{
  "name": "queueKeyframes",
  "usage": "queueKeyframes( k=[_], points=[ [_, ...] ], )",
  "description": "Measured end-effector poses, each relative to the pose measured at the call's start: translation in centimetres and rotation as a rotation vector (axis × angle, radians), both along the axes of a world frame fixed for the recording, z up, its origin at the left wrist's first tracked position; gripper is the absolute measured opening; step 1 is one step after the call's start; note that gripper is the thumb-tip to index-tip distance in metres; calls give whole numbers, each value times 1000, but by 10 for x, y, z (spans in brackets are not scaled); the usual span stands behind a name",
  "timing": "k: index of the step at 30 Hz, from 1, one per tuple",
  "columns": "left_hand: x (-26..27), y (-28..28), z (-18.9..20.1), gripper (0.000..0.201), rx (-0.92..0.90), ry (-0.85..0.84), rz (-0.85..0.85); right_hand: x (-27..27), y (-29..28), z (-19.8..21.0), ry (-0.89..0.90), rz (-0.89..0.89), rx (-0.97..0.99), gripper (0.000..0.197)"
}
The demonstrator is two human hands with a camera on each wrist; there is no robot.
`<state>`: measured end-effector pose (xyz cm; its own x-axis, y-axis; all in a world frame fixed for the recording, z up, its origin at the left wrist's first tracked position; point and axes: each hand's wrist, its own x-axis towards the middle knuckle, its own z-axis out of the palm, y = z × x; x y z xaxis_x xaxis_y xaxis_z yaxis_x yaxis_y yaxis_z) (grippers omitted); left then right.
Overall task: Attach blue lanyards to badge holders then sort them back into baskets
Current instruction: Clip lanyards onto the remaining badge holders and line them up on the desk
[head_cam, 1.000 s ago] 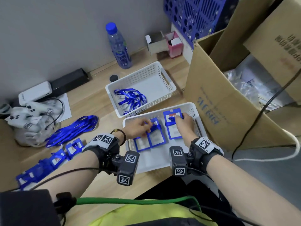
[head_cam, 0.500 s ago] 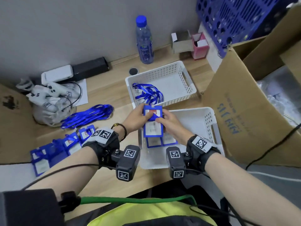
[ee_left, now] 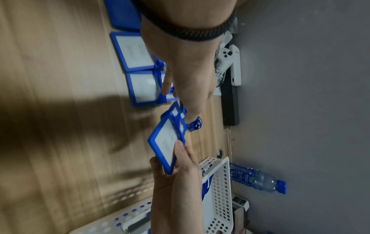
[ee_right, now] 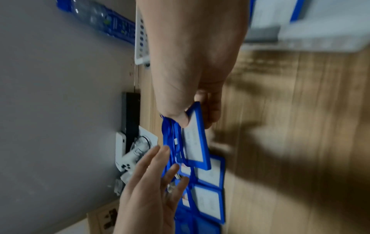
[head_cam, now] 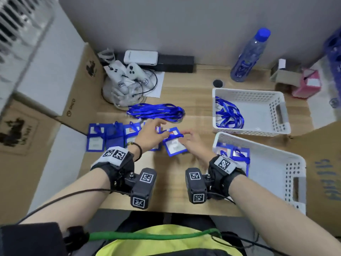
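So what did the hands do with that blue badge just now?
They lifted the badge out of the near basket and carried it left, over the table by the row of badges. The right hand still grips it; the left hand has opened. Baskets and loose lanyards stayed put.

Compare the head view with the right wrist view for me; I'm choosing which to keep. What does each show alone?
Only the head view shows both white baskets whole, the loose lanyard bundle and both wrists. Only the right wrist view shows the right hand pinching the badge holder by its edge, thumb on its face. Both show that holder, the open left hand, the row of holders and the water bottle.
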<state>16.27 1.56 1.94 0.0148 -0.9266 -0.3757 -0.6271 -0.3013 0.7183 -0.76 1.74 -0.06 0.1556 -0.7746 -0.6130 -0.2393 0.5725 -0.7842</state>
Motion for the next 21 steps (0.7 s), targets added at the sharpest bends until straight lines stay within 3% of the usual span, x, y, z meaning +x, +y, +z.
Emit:
queueKeyframes(
  k=[5,9,16,21],
  points=[
    [30,11,12,31,101,-94,-328,47,14,2,106,64,-39,19],
    [60,12,15,24,28,-178,-406,71,21,7,143,162,-125,15],
    [82,12,16,17,89,-330,-543,92,27,15,167,351,-170,21],
    [94,10,14,9,139,-342,-559,106,24,16,174,444,-226,14]
  ],
)
